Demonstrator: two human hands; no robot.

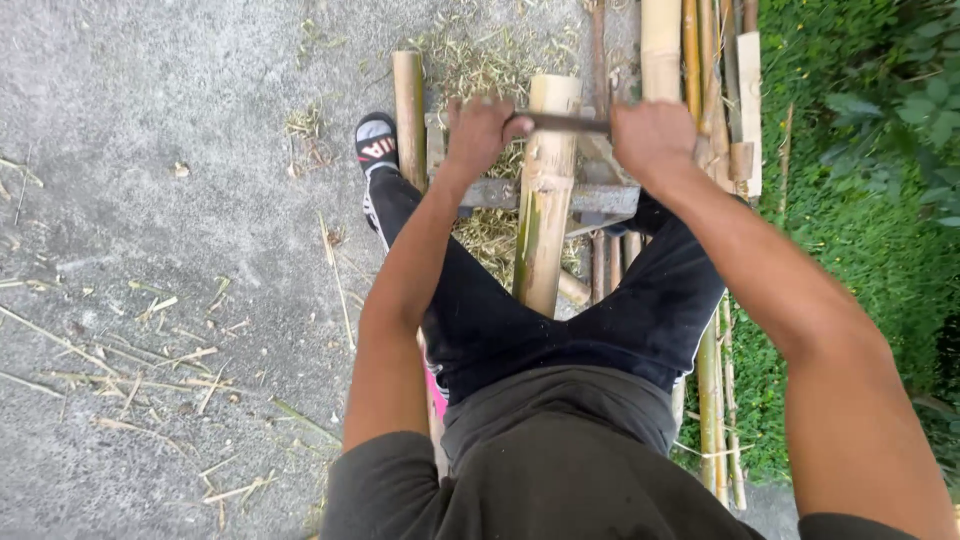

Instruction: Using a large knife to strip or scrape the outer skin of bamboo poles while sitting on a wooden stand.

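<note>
— So, both hands closed on the tool?
— Yes: left hand (pixel 480 128) wrapped round one end of the dark two-handled blade (pixel 563 122), right hand (pixel 652 138) fisted over the other end. Held crosswise, probably so as to pull evenly from both sides.
— And the blade itself, placed where?
— Laid across the top of the thick bamboo pole (pixel 546 195), near its far end. Touching the pole, by the look of it, though hard to tell the exact edge.
— Pole propped how?
— Tilted, running down between the knees in black trousers (pixel 560 320), upper part resting on a rough wooden frame (pixel 600 198). Likely braced that way to stop any rolling under the pull.
— Anything else around?
— Pale shavings (pixel 490 70) heaped under and beyond the frame. More bamboo lengths (pixel 700 60) stacked to the right, beside green bushes (pixel 860 180). Another pole (pixel 408 115) upright at the left, near a black sandalled foot (pixel 377 145). Scattered slivers (pixel 150 380) on the concrete ground (pixel 150 150).
</note>
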